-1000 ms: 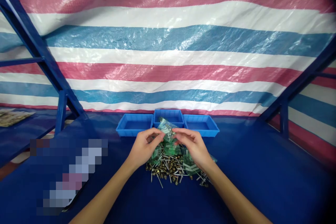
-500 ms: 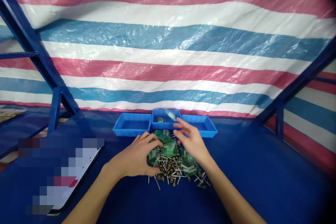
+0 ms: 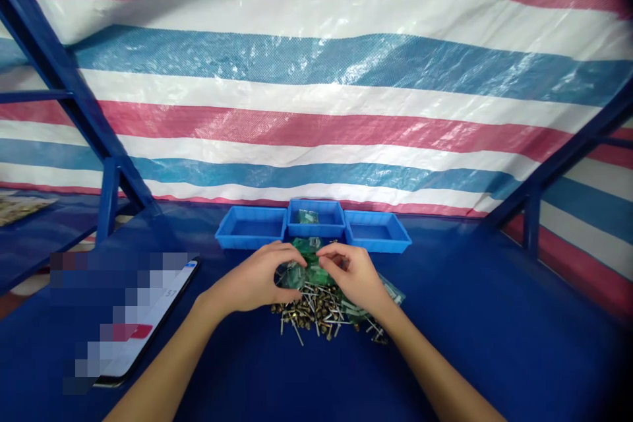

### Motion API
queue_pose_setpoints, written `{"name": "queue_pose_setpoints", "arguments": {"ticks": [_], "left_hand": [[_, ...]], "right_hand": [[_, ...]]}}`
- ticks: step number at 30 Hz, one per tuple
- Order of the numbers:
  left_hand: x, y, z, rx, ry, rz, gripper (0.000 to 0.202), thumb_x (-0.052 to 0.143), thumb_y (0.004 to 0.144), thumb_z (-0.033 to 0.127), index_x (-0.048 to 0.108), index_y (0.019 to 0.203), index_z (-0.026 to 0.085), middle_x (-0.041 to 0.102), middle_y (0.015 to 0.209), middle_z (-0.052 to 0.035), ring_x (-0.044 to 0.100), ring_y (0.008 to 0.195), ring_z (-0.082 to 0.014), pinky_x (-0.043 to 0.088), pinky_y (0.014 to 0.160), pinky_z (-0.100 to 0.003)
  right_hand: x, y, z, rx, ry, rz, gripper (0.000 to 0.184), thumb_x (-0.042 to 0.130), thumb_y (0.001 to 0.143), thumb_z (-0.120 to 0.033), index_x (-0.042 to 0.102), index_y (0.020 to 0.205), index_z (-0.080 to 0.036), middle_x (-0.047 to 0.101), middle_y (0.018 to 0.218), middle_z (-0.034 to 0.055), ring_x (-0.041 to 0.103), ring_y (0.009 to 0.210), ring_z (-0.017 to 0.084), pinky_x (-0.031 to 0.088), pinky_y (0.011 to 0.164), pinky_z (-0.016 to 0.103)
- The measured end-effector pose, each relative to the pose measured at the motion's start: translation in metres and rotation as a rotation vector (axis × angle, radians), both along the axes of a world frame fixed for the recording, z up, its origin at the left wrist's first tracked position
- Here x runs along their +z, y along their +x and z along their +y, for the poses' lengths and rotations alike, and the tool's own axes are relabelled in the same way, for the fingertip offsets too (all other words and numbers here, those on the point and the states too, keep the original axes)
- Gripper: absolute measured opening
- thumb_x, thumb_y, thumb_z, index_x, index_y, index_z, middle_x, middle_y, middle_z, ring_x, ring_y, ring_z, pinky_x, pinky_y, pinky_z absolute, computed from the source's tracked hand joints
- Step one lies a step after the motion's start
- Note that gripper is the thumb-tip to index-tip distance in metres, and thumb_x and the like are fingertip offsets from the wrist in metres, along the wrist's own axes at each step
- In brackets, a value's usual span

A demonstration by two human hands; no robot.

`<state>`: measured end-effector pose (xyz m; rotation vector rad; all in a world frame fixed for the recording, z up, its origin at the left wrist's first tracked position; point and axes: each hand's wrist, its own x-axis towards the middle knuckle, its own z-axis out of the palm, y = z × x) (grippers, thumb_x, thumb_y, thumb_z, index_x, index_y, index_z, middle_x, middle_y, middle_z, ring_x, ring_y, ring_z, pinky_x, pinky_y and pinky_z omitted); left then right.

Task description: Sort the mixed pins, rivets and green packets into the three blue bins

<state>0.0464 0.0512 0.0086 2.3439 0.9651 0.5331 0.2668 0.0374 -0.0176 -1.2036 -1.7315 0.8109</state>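
Over the left side of the pile, my left hand (image 3: 260, 279) is open, its thumb and curved fingers apart around green plastic bags (image 3: 295, 274). My right hand (image 3: 359, 277) is opposite, just above another green bag (image 3: 316, 271). Its thumb and index fingertips are almost together, and what lies between them, if anything, is too small to make out. Below both hands spreads a heap of small brass-coloured metal parts with silvery pins (image 3: 321, 316). More clear-green bags (image 3: 393, 290) lie partly hidden behind my right wrist.
Three blue plastic trays stand behind the pile: a left tray (image 3: 251, 242), a middle tray (image 3: 316, 229) with a small green bag (image 3: 307, 216) in it, and a right tray (image 3: 380, 245). A phone (image 3: 148, 326), partly pixelated, lies at left. Blue frame posts (image 3: 109, 201) flank the table.
A blurred small bag was in the air at the middle tray beside my right fingers; a bag now lies in that tray. My right hand has come back down to the pile.
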Motion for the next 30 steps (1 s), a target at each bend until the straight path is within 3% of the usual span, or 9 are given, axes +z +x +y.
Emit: {"name": "queue_pose_setpoints", "arguments": {"ticks": [4,7,11,14,17,22,26,30], "left_hand": [[-0.003,0.005,0.002,0.078,-0.162,-0.213,0.021,0.066,0.077,0.029,0.068,0.096,0.020,0.068,0.085,-0.0026,0.062,0.074,-0.0164,0.051,0.067,-0.028],[-0.010,0.010,0.005,0.152,-0.232,-0.323,0.012,0.066,0.078,0.027,0.069,0.084,0.017,0.068,0.077,-0.0032,0.062,0.070,-0.0153,0.052,0.066,-0.027],[-0.014,0.014,0.010,0.298,-0.163,-0.539,0.014,0.069,0.077,0.027,0.066,0.086,0.016,0.068,0.080,-0.0036,0.064,0.076,-0.0161,0.052,0.068,-0.027],[-0.014,0.019,0.010,0.363,-0.203,-0.733,0.027,0.073,0.074,0.027,0.063,0.098,0.018,0.065,0.082,-0.0011,0.064,0.076,-0.0141,0.052,0.068,-0.025],[-0.015,0.025,0.008,0.352,-0.325,-0.834,0.039,0.075,0.073,0.028,0.062,0.108,0.018,0.062,0.082,0.0009,0.060,0.067,-0.0105,0.051,0.065,-0.024],[-0.021,0.031,0.005,0.314,-0.393,-0.806,0.030,0.073,0.075,0.030,0.067,0.100,0.015,0.065,0.080,-0.0021,0.061,0.074,-0.0139,0.051,0.071,-0.027],[-0.023,0.029,0.006,0.292,-0.239,-0.746,0.016,0.070,0.079,0.030,0.068,0.086,0.016,0.063,0.089,-0.0051,0.061,0.085,-0.0167,0.052,0.077,-0.029],[-0.021,0.028,0.004,0.253,-0.104,-0.728,0.010,0.068,0.080,0.028,0.070,0.080,0.018,0.052,0.104,-0.0070,0.057,0.101,-0.0194,0.052,0.087,-0.034]], "right_hand": [[-0.003,0.001,0.000,0.026,-0.009,-0.007,0.016,0.058,0.084,-0.026,0.071,0.091,-0.019,0.071,0.076,0.0032,0.062,0.065,0.016,0.048,0.061,0.027],[-0.005,0.000,0.000,0.032,-0.015,-0.017,0.017,0.057,0.085,-0.028,0.070,0.091,-0.019,0.070,0.073,0.0029,0.061,0.062,0.016,0.047,0.060,0.028],[-0.005,-0.002,-0.001,0.011,-0.024,0.028,0.022,0.059,0.083,-0.028,0.067,0.102,-0.019,0.068,0.070,0.0011,0.058,0.058,0.014,0.045,0.057,0.026],[-0.003,-0.003,-0.001,0.028,-0.142,0.165,0.033,0.061,0.083,-0.033,0.061,0.112,-0.018,0.068,0.067,0.0004,0.054,0.049,0.012,0.043,0.051,0.024],[0.002,-0.005,-0.001,0.059,-0.311,0.338,0.043,0.063,0.082,-0.039,0.056,0.118,-0.016,0.067,0.062,-0.0010,0.046,0.038,0.008,0.035,0.041,0.021],[0.008,-0.006,-0.003,0.034,-0.466,0.486,0.045,0.065,0.079,-0.045,0.056,0.111,-0.015,0.067,0.058,0.0000,0.047,0.032,0.008,0.023,0.032,0.017],[0.008,-0.005,-0.004,0.082,-0.469,0.598,0.036,0.066,0.080,-0.045,0.063,0.100,-0.015,0.072,0.073,0.0067,0.067,0.055,0.016,0.040,0.039,0.019],[0.006,-0.005,-0.002,0.058,-0.329,0.663,0.027,0.066,0.080,-0.041,0.071,0.093,-0.018,0.073,0.088,0.0071,0.069,0.076,0.019,0.053,0.058,0.026]]}}
